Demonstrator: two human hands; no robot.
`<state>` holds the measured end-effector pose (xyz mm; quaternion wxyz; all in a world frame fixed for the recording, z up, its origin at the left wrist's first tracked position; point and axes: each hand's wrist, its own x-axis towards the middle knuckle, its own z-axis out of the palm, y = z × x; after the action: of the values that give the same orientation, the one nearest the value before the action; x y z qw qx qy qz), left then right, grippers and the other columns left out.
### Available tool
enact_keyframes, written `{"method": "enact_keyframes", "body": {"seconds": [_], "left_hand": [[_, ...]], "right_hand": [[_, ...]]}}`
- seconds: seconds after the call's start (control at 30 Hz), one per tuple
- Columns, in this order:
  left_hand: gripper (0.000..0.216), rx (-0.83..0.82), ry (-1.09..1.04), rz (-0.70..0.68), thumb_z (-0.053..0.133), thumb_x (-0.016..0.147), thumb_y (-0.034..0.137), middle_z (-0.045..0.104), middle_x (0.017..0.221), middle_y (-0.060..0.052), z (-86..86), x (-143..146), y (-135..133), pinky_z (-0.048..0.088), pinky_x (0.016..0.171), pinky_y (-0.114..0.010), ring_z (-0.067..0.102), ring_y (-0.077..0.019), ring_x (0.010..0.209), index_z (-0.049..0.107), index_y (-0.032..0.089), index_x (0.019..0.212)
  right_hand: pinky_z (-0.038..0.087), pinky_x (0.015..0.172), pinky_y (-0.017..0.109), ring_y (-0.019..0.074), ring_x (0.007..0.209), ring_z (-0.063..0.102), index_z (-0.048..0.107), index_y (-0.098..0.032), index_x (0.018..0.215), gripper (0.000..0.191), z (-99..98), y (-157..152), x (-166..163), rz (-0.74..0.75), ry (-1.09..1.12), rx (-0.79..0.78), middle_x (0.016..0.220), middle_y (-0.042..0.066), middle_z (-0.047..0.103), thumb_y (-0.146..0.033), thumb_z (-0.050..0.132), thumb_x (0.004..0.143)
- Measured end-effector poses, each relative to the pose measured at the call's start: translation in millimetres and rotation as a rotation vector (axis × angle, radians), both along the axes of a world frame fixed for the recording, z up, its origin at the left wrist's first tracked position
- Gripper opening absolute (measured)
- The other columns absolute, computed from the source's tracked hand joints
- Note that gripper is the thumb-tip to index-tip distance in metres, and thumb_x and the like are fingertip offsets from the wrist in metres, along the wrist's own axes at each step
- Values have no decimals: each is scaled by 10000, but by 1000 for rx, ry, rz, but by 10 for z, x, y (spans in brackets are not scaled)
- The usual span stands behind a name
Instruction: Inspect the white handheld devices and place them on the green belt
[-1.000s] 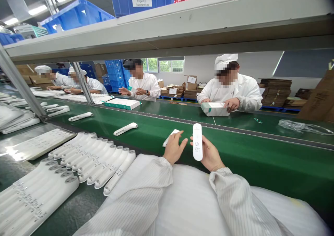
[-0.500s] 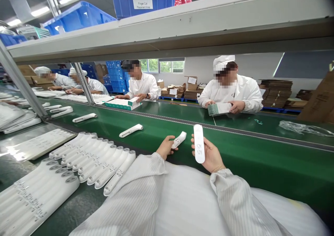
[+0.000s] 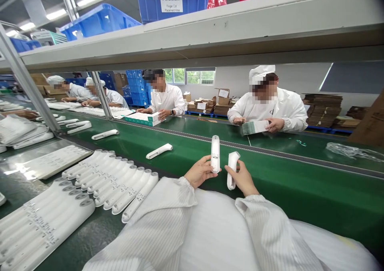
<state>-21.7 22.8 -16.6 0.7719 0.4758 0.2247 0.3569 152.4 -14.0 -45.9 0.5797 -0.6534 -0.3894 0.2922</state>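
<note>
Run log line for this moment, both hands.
left hand: holding white part | right hand: holding second white part | parts: apart | green surface: white pieces lying on it

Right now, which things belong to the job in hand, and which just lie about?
Likely job: white piece in left hand; another white piece in right hand; rowed white pieces.
Apparently lying about: clear plastic; cardboard stack; labelled blue bin.

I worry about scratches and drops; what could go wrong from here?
The left hand grips its white part near the lower end, so it might slip onto the green surface.
The right hand holds a second white part close beside it; the two might knock.
The left sleeve lies near the row of parts and might nudge them.
</note>
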Motion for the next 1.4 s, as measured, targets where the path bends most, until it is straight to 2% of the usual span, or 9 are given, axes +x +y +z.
{"method": "enact_keyframes", "body": {"seconds": [0.17,0.33,0.53,0.7,0.9,1.03,1.2,1.33,1.4], "left_hand": [[569,36,-15,-67,663,682,108,616,1018,-102,19,32,-48,478,785,-299,611,-197,940,421,170,1193],[594,75,-27,-117,678,683,140,619,1027,-103,33,50,-74,474,807,-307,607,-204,961,396,177,1205],[656,112,-3,-150,692,679,180,608,1023,-91,54,46,-93,466,808,-323,595,-197,961,359,208,1244],[733,304,130,-130,725,628,212,567,902,-36,29,86,-105,463,723,-295,565,-139,814,378,245,1273],[905,685,348,45,762,570,273,514,810,11,-35,174,-152,416,635,-239,485,-89,667,293,258,1344],[565,758,435,229,559,772,388,549,820,-13,-73,133,-52,419,680,-256,501,-103,685,390,201,1277],[307,926,715,585,426,841,346,598,832,-43,-33,-171,241,422,733,-281,535,-152,758,556,199,1078],[435,836,1146,972,463,786,223,481,1226,-142,18,-495,416,328,926,-418,387,-279,1163,450,156,1216],[472,629,1312,966,486,750,181,425,1281,-183,15,-614,465,288,932,-485,313,-330,1228,437,140,1217]], "right_hand": [[386,790,379,283,955,548,571,-208,1010,459,-148,53,127,-15,-451,-106,964,100,593,-290,682,573],[345,856,412,317,1016,512,611,-178,943,351,-178,49,178,4,-517,-89,1009,140,574,-223,656,597],[402,769,323,195,854,550,611,-236,867,249,76,-17,-12,25,54,236,945,37,599,-336,668,647],[427,621,250,148,771,553,585,-239,767,225,255,-113,-216,185,503,293,790,-23,608,-384,704,643],[497,664,337,208,808,620,627,-217,848,231,272,-145,-222,431,851,180,781,26,666,-415,619,730],[504,633,328,216,797,638,660,-200,912,252,309,-181,-195,493,928,135,826,46,695,-383,552,777],[484,552,260,154,681,635,655,-220,966,244,367,-237,-191,473,935,102,890,18,695,-346,532,798],[482,541,267,159,678,635,652,-219,978,253,363,-244,-182,486,927,106,907,27,690,-342,513,806],[480,532,262,155,676,631,650,-224,976,251,354,-240,-176,493,908,110,900,26,688,-346,528,794]]}}
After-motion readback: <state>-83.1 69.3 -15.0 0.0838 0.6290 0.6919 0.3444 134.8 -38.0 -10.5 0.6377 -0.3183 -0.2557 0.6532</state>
